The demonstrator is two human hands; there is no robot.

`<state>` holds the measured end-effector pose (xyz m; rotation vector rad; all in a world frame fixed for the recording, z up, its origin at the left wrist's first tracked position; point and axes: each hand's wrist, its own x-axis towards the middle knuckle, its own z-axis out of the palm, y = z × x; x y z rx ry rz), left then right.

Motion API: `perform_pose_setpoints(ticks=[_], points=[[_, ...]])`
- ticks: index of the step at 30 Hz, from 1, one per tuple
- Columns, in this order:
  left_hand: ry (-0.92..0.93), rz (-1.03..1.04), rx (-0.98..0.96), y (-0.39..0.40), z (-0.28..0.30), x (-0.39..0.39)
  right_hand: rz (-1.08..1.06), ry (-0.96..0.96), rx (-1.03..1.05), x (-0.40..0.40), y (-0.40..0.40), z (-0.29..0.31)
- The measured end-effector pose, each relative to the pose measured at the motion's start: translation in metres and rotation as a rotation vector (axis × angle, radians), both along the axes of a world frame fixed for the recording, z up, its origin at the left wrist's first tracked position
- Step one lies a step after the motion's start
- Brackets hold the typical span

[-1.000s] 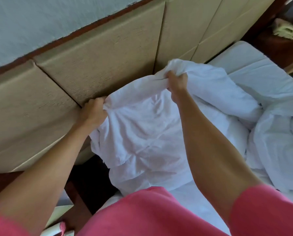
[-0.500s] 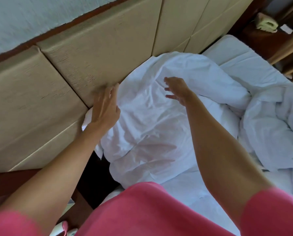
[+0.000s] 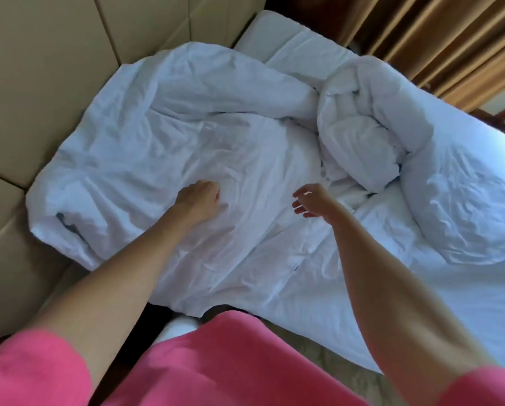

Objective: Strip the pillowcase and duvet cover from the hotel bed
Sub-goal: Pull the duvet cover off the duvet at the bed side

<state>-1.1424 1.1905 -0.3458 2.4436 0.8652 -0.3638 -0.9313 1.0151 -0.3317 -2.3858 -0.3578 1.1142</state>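
Beige headboard (image 3: 40, 83); left hand (image 3: 200, 197) fingers pinch duvet cover (image 3: 157, 142); right hand (image 3: 314, 202) fingers spread.

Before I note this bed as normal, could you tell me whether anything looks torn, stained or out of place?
Nothing looks damaged or stained. The white duvet cover lies crumpled against the headboard, and the duvet is bunched mid-bed, as expected while stripping.

Creased white cotton duvet cover (image 3: 186, 148); matt woven-textured headboard (image 3: 40, 68); pleated curtain (image 3: 450, 39)
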Motion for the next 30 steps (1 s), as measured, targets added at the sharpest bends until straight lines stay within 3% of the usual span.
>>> perform_pose_setpoints(ticks=[10, 15, 23, 30], points=[[0.144, -0.173, -0.021, -0.177, -0.006, 0.119, -0.241, -0.017, 0.005, 0.076, -0.229, -0.022], [0.183, -0.177, -0.072, -0.245, -0.017, 0.157, -0.281, -0.005, 0.018, 0.116, -0.3, -0.03], [0.297, -0.175, -0.054, -0.27, -0.046, 0.188, -0.222, 0.058, 0.02, 0.14, -0.302, -0.073], [0.317, -0.147, -0.037, -0.255, -0.111, 0.227, -0.258, 0.178, 0.013, 0.151, -0.256, -0.141]])
